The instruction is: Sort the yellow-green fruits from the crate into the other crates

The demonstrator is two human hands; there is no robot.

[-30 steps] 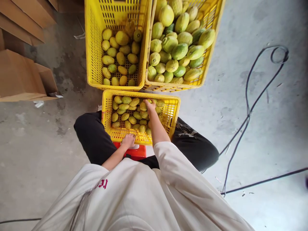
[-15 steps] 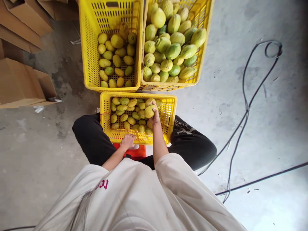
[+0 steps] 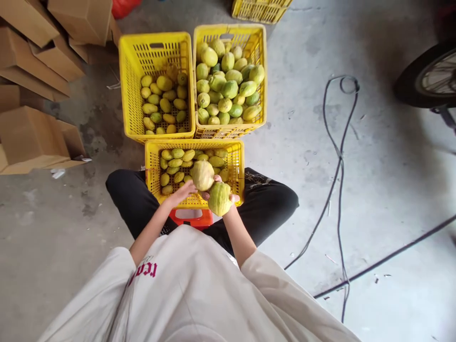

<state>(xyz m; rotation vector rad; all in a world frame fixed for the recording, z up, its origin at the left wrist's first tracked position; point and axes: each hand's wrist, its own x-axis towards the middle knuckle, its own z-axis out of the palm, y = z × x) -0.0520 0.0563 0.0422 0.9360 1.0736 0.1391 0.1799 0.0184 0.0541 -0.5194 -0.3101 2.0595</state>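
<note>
From here, right hand [image 3: 230,195] curls round 1 green fruit [image 3: 219,199] — left hand [image 3: 184,191] at 1 pale fruit [image 3: 203,175], its hold I can't tell

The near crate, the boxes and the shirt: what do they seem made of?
The near crate: probably moulded plastic, faintly glossy, given its even yellow, slotted walls. The boxes: likely matt cardboard, brown with folded flaps. The shirt: soft, dull fabric, perhaps cotton, hanging in creases.

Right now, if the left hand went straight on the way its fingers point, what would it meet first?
The paler fruit, next to the greener fruit. The left hand is so close that its fingers may already touch it; depth is unclear from this view.
</note>
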